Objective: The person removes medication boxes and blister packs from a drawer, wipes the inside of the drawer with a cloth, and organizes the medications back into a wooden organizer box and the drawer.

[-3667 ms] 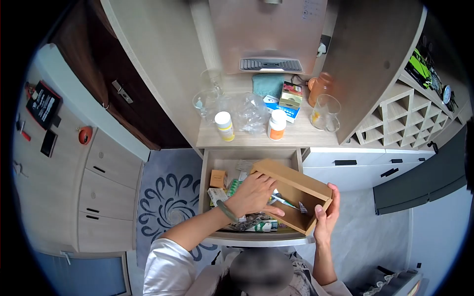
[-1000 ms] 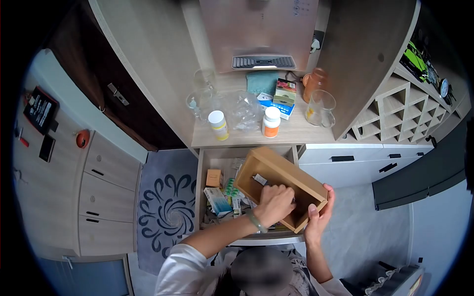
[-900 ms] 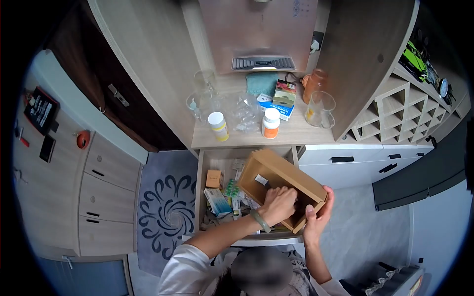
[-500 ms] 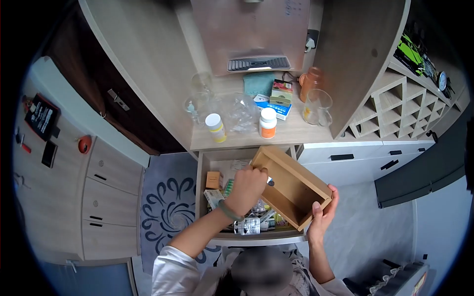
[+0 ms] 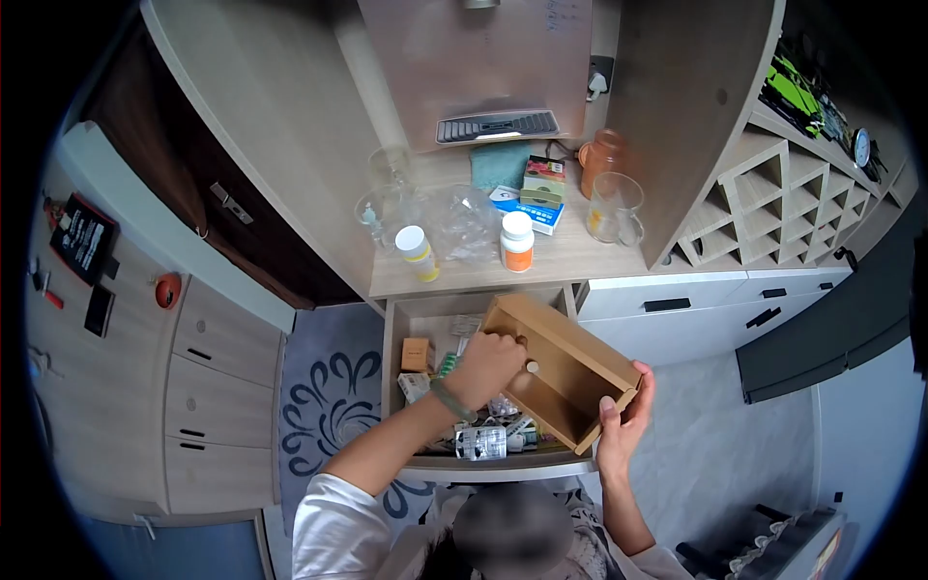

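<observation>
A long, shallow cardboard box (image 5: 565, 338) is tilted over the open drawer (image 5: 498, 474). My right hand (image 5: 624, 416) grips its lower right corner, thumb inside the rim and fingers outside. Over the box's left end my left hand (image 5: 490, 369) is closed, its fingers curled down inside; what they hold is hidden. A small round whitish piece (image 5: 532, 367) shows just beside those fingertips. Below, the drawer holds a small orange-brown box (image 5: 418, 355), a clear pack with silvery content (image 5: 480, 443), and several medicine packs partly covered by my left arm.
On the counter stand a yellow-labelled white bottle (image 5: 418, 253), an orange-labelled white bottle (image 5: 517, 242), a crumpled plastic bag (image 5: 462, 222), stacked medicine boxes (image 5: 543, 184), a glass mug (image 5: 615, 208) and an orange jug (image 5: 601, 164). A lattice rack (image 5: 783, 208) is at right.
My closed left hand shifts slightly within the left end of the box. The small piece by its fingertips now shows a whitish round face, where it looked darker before. My right hand keeps its grip.
</observation>
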Available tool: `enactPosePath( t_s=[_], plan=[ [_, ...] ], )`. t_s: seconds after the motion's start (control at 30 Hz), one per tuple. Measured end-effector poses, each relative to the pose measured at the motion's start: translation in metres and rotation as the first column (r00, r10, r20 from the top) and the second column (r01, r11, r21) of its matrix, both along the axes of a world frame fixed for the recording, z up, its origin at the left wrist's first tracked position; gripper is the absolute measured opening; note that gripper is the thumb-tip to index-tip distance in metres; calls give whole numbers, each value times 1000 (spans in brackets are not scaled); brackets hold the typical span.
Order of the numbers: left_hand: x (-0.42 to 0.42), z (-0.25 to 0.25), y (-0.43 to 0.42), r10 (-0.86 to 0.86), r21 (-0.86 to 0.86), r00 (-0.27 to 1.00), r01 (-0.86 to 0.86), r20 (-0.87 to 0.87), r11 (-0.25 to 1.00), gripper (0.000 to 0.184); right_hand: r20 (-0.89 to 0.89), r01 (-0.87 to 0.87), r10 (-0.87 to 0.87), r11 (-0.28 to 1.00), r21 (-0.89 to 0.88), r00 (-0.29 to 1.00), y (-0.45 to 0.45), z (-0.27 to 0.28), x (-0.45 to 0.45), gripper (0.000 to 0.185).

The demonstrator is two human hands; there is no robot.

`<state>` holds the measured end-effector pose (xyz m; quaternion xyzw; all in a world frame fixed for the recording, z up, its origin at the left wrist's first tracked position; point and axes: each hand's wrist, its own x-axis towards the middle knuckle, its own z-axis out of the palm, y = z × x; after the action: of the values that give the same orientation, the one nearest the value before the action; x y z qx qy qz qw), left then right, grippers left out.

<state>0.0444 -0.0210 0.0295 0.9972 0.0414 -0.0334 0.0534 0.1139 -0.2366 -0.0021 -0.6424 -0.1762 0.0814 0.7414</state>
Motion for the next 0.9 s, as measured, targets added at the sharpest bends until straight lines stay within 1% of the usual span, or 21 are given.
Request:
enactPosePath(
  t_s=[0.03,0.1,0.13,0.2,0.27,0.33,0.4,0.43,0.5,0.53,0.6,0.63,0.7,0.83,0.9],
  plan=[
    [-1,-1,0,-4,1,1000,4,-2,1000,13,-2,4,-4,1000,1,1000,0,0,0,66],
    [-4,-3,-1,33,-21,983,-30,182,999,23,53,22,-21,1000,-2,998,1,2,0,63],
    [-4,-2,-2,31,-18,983,-28,182,999,23,53,23,-23,1000,1,998,0,3,0,63],
    [-4,1,-3,36,48,994,-41,106,998,27,0,11,-11,1000,15,1000,0,3,1,67],
    [-5,-14,-8,55,37,993,-59,103,998,25,14,6,-7,1000,18,1000,1,5,0,68],
    [-2,-16,-11,77,26,992,-80,102,996,24,30,-1,0,1000,20,1000,2,5,-1,69],
    [5,-15,-14,120,-108,992,-117,23,987,25,63,10,-12,1000,21,998,3,5,-2,71],
    [7,-18,-15,121,-108,992,-118,23,987,25,63,9,-11,1000,21,998,3,5,-2,71],
    [12,-28,-15,169,-182,985,-162,21,970,27,59,4,-5,1000,24,998,1,6,-2,73],
    [14,-31,-14,167,-184,986,-160,21,970,27,60,6,-7,1000,22,998,0,6,-2,73],
    [17,-38,-13,181,-250,983,-182,-26,951,26,61,14,-15,1000,13,998,-1,6,-3,70],
    [20,-43,-12,178,-253,984,-179,-25,951,26,61,17,-18,1000,11,998,-3,6,-3,70],
    [24,-51,-11,131,-325,990,-143,-60,935,22,71,25,-23,999,-33,997,-7,4,-3,70],
    [27,-50,-27,117,-281,993,-112,3,953,19,40,45,-44,999,-25,998,-13,0,-1,70],
    [31,-44,-39,166,-123,985,-171,-44,978,19,34,59,-59,998,-3,998,-16,-3,0,69]
  ],
)
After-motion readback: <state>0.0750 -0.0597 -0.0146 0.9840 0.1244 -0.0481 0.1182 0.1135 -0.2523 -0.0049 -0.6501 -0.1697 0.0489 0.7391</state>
